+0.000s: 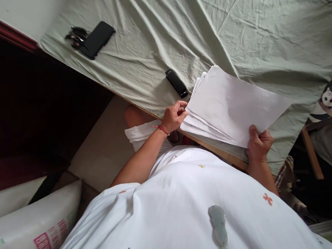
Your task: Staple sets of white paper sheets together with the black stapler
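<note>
Paper (233,104), a loose white stack fanned at its left edge, is held in the middle of the frame over the near edge of a table draped in a pale green cloth (261,30). Its left edge is pinched by the left hand (174,116), and its lower corner is gripped by the right hand (258,142), thumb on top. A black stapler (176,83) is seen just beside the stack, to its upper left. A phone (97,39) and keys (75,35) are seen together at upper left.
</note>
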{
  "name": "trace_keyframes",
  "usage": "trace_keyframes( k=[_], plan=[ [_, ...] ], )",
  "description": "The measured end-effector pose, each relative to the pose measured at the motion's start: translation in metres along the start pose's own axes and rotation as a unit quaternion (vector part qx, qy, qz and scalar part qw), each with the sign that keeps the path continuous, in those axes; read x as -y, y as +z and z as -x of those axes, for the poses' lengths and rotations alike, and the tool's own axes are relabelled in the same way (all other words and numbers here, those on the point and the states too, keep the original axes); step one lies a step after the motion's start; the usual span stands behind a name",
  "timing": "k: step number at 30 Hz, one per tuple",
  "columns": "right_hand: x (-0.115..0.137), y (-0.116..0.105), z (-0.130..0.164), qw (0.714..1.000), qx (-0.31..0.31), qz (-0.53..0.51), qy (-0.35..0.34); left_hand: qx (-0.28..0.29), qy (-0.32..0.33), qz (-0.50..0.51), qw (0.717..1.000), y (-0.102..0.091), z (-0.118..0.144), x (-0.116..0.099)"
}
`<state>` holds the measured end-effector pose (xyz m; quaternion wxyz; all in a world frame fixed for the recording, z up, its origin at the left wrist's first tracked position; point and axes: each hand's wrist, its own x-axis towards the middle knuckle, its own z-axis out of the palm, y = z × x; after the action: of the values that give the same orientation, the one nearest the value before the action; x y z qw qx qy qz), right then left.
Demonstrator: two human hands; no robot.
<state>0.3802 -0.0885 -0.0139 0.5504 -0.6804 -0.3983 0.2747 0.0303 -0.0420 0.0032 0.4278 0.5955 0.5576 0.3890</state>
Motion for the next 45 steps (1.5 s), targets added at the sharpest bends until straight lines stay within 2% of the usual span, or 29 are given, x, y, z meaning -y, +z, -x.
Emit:
trace_keyframes(
  k=[5,13,19,22,32,45],
  plan=[
    [-0.005,-0.002,-0.001,1.0,0.0,0.011,0.004,-0.034,0.011,-0.053,0.998,0.007,-0.002,0.002],
    [-0.001,0.001,-0.004,1.0,-0.008,0.01,0.002,-0.048,0.024,-0.038,0.998,0.008,-0.002,0.002],
    [0.002,0.003,-0.002,1.0,0.001,-0.013,-0.003,0.003,0.022,0.072,0.997,-0.003,0.001,0.003],
    [-0.001,0.002,-0.002,1.0,-0.002,-0.008,-0.008,0.023,0.021,0.079,0.996,-0.005,0.0,0.003],
    [-0.007,-0.001,-0.002,1.0,-0.004,0.012,-0.004,-0.002,0.016,0.008,1.0,0.001,-0.001,-0.002],
    [0.001,0.001,-0.001,1.0,0.003,0.012,-0.012,-0.014,0.017,0.092,0.995,-0.002,0.006,0.002]
  ],
)
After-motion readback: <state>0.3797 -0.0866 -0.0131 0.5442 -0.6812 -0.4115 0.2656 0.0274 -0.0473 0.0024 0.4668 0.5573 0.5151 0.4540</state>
